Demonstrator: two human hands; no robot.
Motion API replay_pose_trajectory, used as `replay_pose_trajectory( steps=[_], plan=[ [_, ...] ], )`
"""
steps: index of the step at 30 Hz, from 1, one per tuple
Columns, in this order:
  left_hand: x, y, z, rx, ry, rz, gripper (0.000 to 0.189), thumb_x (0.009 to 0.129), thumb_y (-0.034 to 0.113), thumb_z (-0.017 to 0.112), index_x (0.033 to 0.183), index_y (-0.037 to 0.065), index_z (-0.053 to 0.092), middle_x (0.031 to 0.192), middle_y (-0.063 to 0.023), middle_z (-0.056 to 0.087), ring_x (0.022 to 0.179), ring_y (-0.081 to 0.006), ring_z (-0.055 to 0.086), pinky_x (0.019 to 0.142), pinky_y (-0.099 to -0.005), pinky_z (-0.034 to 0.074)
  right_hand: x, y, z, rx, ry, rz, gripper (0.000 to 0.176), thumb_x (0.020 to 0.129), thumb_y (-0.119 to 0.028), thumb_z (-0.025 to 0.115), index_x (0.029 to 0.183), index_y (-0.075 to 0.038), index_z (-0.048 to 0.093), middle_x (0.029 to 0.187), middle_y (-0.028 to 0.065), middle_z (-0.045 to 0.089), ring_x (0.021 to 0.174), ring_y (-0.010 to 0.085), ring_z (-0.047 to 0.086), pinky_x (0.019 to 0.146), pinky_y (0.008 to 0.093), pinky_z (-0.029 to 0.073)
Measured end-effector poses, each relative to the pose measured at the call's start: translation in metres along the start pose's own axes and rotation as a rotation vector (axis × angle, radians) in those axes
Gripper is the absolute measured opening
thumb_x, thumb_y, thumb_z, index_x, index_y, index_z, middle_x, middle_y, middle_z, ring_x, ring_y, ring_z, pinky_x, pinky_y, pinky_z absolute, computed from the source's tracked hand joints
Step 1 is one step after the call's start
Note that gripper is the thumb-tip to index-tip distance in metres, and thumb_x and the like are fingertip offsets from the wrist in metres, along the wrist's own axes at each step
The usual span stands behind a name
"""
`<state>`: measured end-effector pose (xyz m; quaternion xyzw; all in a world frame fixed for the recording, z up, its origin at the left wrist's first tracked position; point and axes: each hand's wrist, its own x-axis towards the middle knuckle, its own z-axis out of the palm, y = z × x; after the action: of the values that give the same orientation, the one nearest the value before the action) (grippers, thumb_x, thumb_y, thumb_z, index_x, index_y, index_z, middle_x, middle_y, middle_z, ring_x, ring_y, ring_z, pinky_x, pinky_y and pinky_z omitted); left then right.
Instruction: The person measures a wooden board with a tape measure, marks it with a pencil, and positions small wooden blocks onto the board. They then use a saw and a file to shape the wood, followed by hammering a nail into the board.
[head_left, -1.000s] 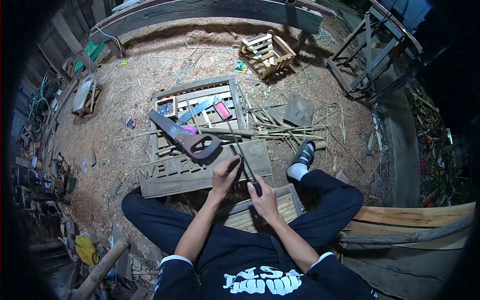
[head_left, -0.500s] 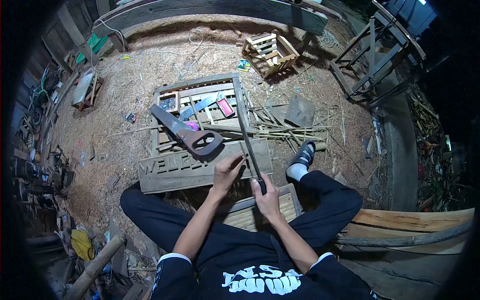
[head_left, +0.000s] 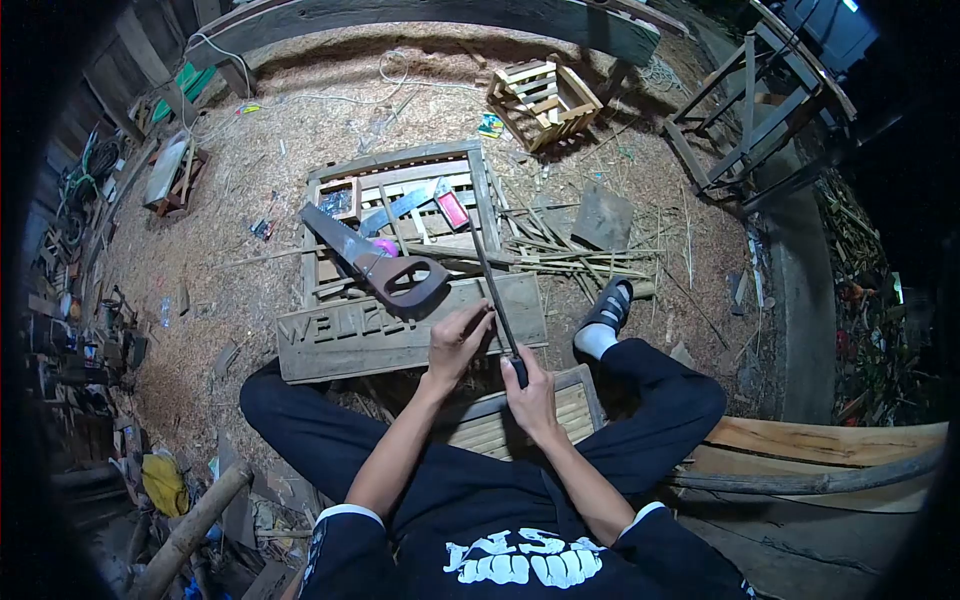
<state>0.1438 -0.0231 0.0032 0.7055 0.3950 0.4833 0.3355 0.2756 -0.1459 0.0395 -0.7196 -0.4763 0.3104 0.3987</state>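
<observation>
My right hand [head_left: 532, 392] is wrapped round the black handle of a long thin blade [head_left: 491, 290], which points up and away. My left hand [head_left: 457, 345] is closed in a pinch just left of the blade, on something too small to make out. Beneath both hands lies a wooden board [head_left: 340, 352] with raised letters along its upper part. A handsaw [head_left: 368, 262] rests with its handle over the board's upper edge. Behind it, a slatted wooden frame [head_left: 480, 180] bears a red box [head_left: 452, 210] and a small wooden tray [head_left: 340, 199].
Thin sticks [head_left: 580, 258] and a flat square piece [head_left: 602, 218] lie right of the frame. Farther back is a slatted crate [head_left: 545, 105]. A wooden stand [head_left: 745, 130] is at the back right, with planks [head_left: 820, 440] at the lower right.
The blade's far end has shifted slightly left and away. My left hand has moved slightly, still pinched beside the blade.
</observation>
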Motion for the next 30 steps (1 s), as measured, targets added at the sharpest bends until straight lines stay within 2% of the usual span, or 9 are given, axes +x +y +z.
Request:
replay_pose_trajectory(
  steps=[1,3,5,7,15,20,24,30],
  plan=[
    [0.000,0.002,-0.001,-0.001,-0.010,-0.048,0.025,0.091,0.008,0.079,0.115,0.001,0.077,0.104,-0.0180,0.078,0.089,-0.0313,0.077,0.076,-0.0392,0.059,-0.002,0.007,0.004,-0.017,0.020,-0.022,0.046,0.103,-0.029,0.066,0.136,0.003,0.064,0.110,0.0302,0.073,0.101,0.0461,0.073,0.089,0.0475,0.057],
    [0.001,-0.007,0.002,0.033,-0.007,0.001,0.027,0.091,0.008,0.079,0.117,0.002,0.076,0.101,-0.0180,0.078,0.087,-0.0316,0.076,0.075,-0.0390,0.059,0.004,0.009,0.003,-0.034,0.045,-0.059,0.046,0.103,-0.029,0.066,0.136,0.003,0.064,0.108,0.0297,0.074,0.099,0.0459,0.074,0.088,0.0477,0.057],
    [-0.005,-0.009,0.003,0.066,-0.015,0.040,0.028,0.091,0.009,0.080,0.118,0.002,0.076,0.099,-0.0181,0.078,0.085,-0.0320,0.076,0.074,-0.0389,0.058,0.003,-0.007,-0.006,-0.044,-0.032,0.051,0.043,0.103,-0.029,0.066,0.135,0.001,0.065,0.105,0.0292,0.074,0.096,0.0468,0.073,0.085,0.0482,0.057],
    [0.000,-0.004,0.003,0.056,-0.010,0.032,0.031,0.090,0.010,0.080,0.119,0.002,0.075,0.096,-0.0181,0.077,0.083,-0.0327,0.075,0.073,-0.0385,0.058,0.003,-0.002,-0.005,-0.033,-0.003,0.016,0.043,0.103,-0.029,0.066,0.135,0.000,0.065,0.104,0.0296,0.074,0.096,0.0471,0.073,0.084,0.0484,0.056],
    [-0.005,-0.007,0.002,0.027,0.002,0.000,0.031,0.088,0.011,0.083,0.116,0.002,0.076,0.098,-0.0181,0.077,0.084,-0.0338,0.074,0.073,-0.0398,0.058,-0.001,0.011,-0.002,-0.069,0.001,-0.004,0.043,0.103,-0.029,0.067,0.135,-0.001,0.065,0.103,0.0309,0.073,0.094,0.0464,0.073,0.081,0.0489,0.056],
    [-0.001,0.001,0.000,0.160,0.019,0.084,0.030,0.084,0.011,0.085,0.112,0.004,0.077,0.101,-0.0148,0.078,0.082,-0.0333,0.073,0.072,-0.0411,0.057,-0.005,0.005,-0.002,-0.020,0.039,0.002,0.041,0.103,-0.029,0.066,0.135,-0.002,0.065,0.097,0.0299,0.073,0.092,0.0473,0.073,0.079,0.0504,0.056],
    [-0.001,-0.002,0.000,0.204,-0.017,0.138,0.029,0.084,0.014,0.084,0.111,0.006,0.078,0.100,-0.0111,0.078,0.090,-0.0317,0.072,0.079,-0.0414,0.055,0.000,0.009,-0.007,-0.084,-0.027,0.027,0.042,0.103,-0.030,0.065,0.136,-0.003,0.064,0.100,0.0295,0.073,0.093,0.0474,0.072,0.080,0.0510,0.056],
    [0.001,0.009,0.000,0.237,-0.010,0.123,0.028,0.083,0.012,0.085,0.109,0.007,0.079,0.099,-0.0086,0.078,0.087,-0.0287,0.067,0.080,-0.0410,0.050,-0.008,0.014,0.001,-0.050,0.042,-0.067,0.043,0.104,-0.030,0.063,0.137,-0.004,0.063,0.110,0.0283,0.073,0.103,0.0468,0.070,0.088,0.0501,0.055]
  ],
)
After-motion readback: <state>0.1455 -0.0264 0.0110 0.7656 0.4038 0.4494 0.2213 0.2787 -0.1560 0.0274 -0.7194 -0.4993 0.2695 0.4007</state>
